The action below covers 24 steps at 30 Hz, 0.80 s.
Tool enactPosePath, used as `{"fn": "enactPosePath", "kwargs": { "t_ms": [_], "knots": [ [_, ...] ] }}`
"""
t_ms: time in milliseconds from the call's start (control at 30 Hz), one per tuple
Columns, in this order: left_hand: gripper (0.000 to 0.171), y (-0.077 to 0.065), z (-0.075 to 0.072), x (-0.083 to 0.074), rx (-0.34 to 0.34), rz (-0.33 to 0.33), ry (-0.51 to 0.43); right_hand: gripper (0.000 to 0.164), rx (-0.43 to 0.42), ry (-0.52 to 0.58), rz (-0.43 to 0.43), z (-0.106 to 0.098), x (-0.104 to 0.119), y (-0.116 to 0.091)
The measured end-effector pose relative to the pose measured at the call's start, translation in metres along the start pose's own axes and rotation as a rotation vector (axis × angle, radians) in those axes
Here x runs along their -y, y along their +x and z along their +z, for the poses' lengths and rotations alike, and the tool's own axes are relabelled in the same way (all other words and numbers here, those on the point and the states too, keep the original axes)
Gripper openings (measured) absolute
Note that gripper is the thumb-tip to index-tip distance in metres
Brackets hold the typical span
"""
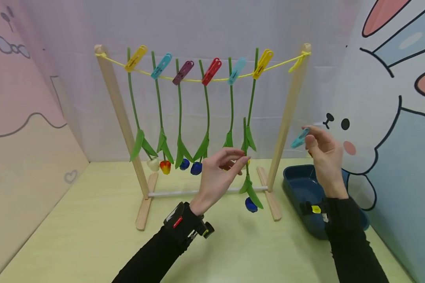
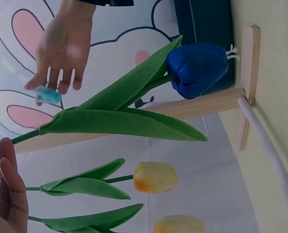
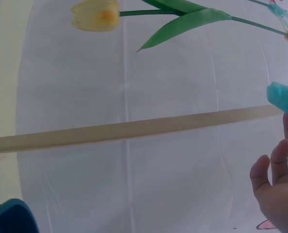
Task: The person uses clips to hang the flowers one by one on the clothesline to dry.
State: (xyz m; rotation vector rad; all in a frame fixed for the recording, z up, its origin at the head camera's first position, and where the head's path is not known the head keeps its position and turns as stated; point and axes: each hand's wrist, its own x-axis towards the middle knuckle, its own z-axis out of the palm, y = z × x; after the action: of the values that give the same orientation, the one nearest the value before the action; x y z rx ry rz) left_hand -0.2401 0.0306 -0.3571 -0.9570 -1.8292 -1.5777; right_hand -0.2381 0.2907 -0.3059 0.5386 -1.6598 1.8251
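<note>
My left hand pinches the green stem of a blue artificial tulip, which hangs bloom down in front of the rack. In the left wrist view the blue bloom and its two long leaves show large. To the right, my right hand holds a light blue clothespin between thumb and fingers, apart from the line. Several other tulips hang upside down from a yellow cord, each held at the stem by a clothespin, such as the red clothespin and the yellow clothespin.
The cord is tied between two wooden posts joined low down by a white rod. A dark blue tray stands on the table right of the rack, beneath my right arm. Printed cloth walls close in the back and sides.
</note>
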Motion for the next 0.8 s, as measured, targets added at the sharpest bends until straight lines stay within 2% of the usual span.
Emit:
{"fn": "enactPosePath", "kwargs": {
  "t_ms": [33,67,167,233,333,467,633,800],
  "knots": [
    [0.023,0.007,-0.001,-0.022,0.007,-0.023,0.004,0.024,0.012,-0.013,-0.018,0.001,0.003,0.005],
    [0.023,0.012,-0.001,-0.033,0.014,-0.055,0.005,0.024,0.026,-0.023,-0.042,0.002,0.006,0.010],
    [0.023,0.025,0.005,-0.044,0.021,-0.088,0.012,0.028,0.064,-0.034,-0.135,0.006,0.015,0.027],
    [0.022,0.033,0.009,-0.047,0.023,-0.098,0.023,0.030,0.073,-0.017,-0.189,0.010,0.022,0.039],
    [0.022,0.046,0.015,-0.048,0.021,-0.100,0.022,0.032,0.061,-0.064,-0.243,0.015,0.034,0.057],
    [0.022,0.065,0.022,-0.048,0.004,-0.103,-0.007,0.030,0.039,-0.175,-0.253,0.023,0.048,0.075],
    [0.024,0.085,0.033,-0.048,-0.027,-0.105,-0.059,0.032,0.042,-0.271,-0.309,0.031,0.059,0.092],
    [0.025,0.103,0.041,-0.051,-0.042,-0.128,-0.036,0.031,0.039,-0.268,-0.347,0.037,0.068,0.106]
  ]
}}
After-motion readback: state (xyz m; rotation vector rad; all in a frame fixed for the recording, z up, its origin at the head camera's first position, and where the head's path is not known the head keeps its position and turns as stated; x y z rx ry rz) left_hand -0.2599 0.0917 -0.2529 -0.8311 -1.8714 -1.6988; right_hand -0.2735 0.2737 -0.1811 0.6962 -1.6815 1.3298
